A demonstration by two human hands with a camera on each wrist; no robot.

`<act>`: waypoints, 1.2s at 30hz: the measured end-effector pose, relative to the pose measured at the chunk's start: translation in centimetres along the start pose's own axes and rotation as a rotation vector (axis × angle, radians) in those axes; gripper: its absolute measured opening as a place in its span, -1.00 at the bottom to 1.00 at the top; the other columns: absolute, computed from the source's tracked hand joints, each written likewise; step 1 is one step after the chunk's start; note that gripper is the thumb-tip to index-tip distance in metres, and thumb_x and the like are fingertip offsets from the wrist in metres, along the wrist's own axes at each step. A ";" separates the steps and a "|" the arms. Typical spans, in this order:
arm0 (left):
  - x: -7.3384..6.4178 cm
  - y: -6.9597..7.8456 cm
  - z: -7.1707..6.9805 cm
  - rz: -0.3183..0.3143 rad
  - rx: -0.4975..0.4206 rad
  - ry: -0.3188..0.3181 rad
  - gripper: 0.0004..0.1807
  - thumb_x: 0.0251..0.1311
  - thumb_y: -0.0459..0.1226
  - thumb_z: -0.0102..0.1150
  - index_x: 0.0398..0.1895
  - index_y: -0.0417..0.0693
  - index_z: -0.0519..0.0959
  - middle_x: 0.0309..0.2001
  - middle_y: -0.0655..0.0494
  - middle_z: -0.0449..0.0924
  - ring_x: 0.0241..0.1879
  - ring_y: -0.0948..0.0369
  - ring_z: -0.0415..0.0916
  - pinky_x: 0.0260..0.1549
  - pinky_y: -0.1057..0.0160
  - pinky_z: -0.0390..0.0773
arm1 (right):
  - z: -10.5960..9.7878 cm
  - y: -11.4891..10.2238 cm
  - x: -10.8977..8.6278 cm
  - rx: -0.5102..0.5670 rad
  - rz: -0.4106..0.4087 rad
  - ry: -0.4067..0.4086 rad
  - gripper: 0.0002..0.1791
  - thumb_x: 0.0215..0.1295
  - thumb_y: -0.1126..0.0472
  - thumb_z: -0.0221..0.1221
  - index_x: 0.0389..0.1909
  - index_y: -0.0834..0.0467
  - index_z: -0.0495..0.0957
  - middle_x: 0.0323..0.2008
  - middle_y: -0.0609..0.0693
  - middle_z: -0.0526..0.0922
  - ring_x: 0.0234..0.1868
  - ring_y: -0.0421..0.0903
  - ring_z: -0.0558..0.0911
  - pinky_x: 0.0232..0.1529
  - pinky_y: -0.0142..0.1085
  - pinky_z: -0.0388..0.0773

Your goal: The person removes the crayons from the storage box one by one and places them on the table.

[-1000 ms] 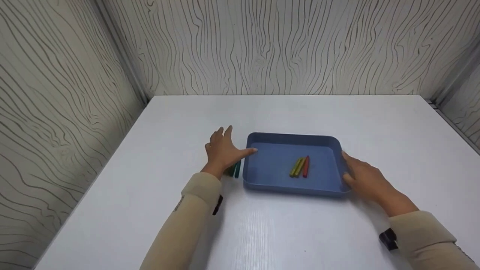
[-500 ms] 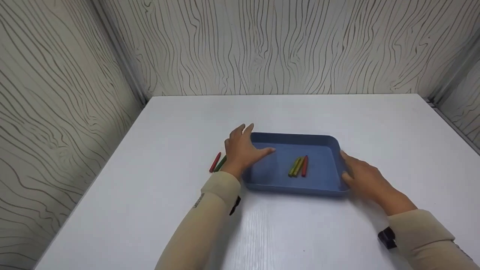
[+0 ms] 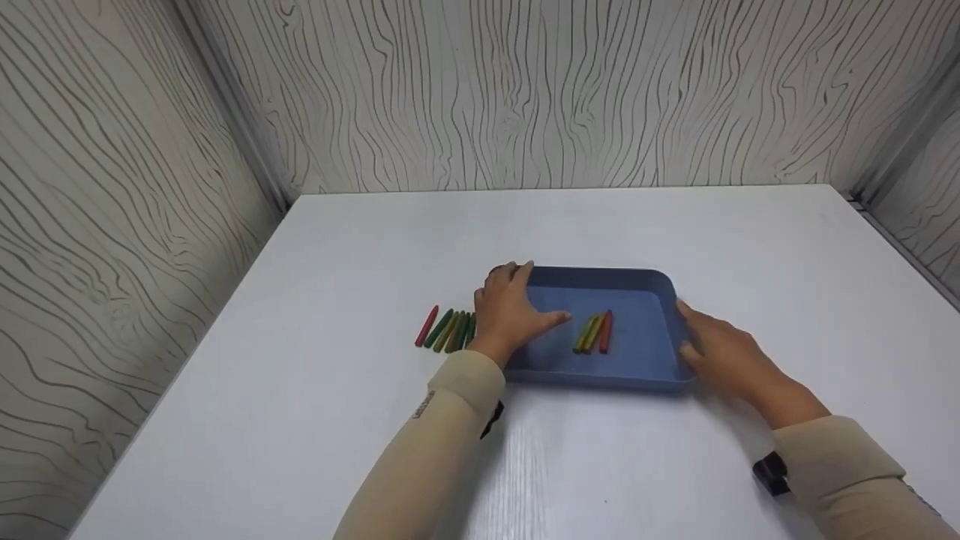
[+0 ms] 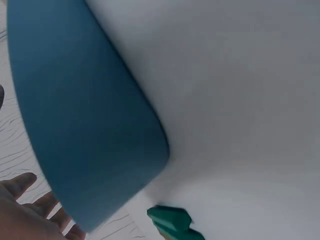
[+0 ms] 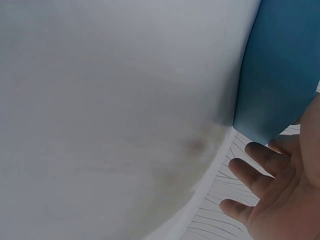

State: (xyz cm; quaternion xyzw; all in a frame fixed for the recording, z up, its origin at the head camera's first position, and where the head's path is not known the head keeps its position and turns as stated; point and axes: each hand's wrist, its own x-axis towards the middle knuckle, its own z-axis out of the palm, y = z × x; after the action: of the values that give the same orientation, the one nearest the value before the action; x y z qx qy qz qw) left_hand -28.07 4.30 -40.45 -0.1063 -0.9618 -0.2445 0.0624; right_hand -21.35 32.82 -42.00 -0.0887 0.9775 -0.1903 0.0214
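A blue rectangular tray [image 3: 592,381] lies on the white table with two yellowish crayons [image 3: 588,334] and a red crayon [image 3: 606,332] inside. My left hand [image 3: 510,311] is over the tray's left side, fingers spread toward the far left corner and thumb reaching above the tray floor. In the left wrist view, its fingers [image 4: 60,218] show beyond the tray wall [image 4: 85,120]. My right hand [image 3: 727,360] holds the tray's right wall, thumb over the rim. The right wrist view shows its other fingers [image 5: 250,177] loosely spread near the wall's end.
To the left of the tray, a row of crayons stands out: a red crayon [image 3: 427,325] at the end, then several green and brownish ones [image 3: 450,331], partly behind my left hand. Wood-grain panels [image 3: 480,90] rise behind the table and at its sides.
My left hand has moved right, from beside the tray to over its left edge, uncovering the crayon row. The right hand stays at the tray's right wall.
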 end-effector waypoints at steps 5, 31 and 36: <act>-0.1 0.7 0.8 -0.003 0.025 -0.036 0.01 -0.11 0.24 0.35 0.43 0.11 0.23 0.39 0.00 0.18 0.35 0.02 0.10 0.24 -0.03 0.13 | 0.0 0.0 0.0 0.010 -0.006 0.001 -0.30 0.37 0.24 -0.04 0.44 0.37 -0.05 0.31 0.47 0.13 0.29 0.44 0.12 0.20 0.28 0.02; -0.6 2.0 3.1 0.020 0.069 -0.174 -0.16 -0.13 0.13 0.44 0.31 0.17 0.42 0.24 0.07 0.39 0.26 0.09 0.26 0.21 0.05 0.21 | 0.1 0.4 0.2 0.008 -0.024 0.013 -0.30 0.36 0.23 -0.03 0.43 0.38 -0.03 0.31 0.45 0.15 0.29 0.42 0.15 0.22 0.23 0.05; -0.7 1.9 3.0 0.048 0.056 -0.195 -0.17 -0.16 0.12 0.47 0.28 0.18 0.45 0.22 0.08 0.41 0.23 0.10 0.30 0.18 0.08 0.25 | 0.1 0.4 0.2 0.009 -0.032 0.017 -0.30 0.35 0.24 -0.03 0.43 0.39 -0.04 0.31 0.45 0.15 0.28 0.42 0.16 0.22 0.23 0.06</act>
State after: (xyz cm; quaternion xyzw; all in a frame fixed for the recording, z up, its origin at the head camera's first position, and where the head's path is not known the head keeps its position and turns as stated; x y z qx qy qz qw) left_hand -27.17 7.28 -42.35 -0.1506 -0.9669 -0.2046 -0.0229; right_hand -21.59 33.09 -42.19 -0.1026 0.9753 -0.1955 0.0106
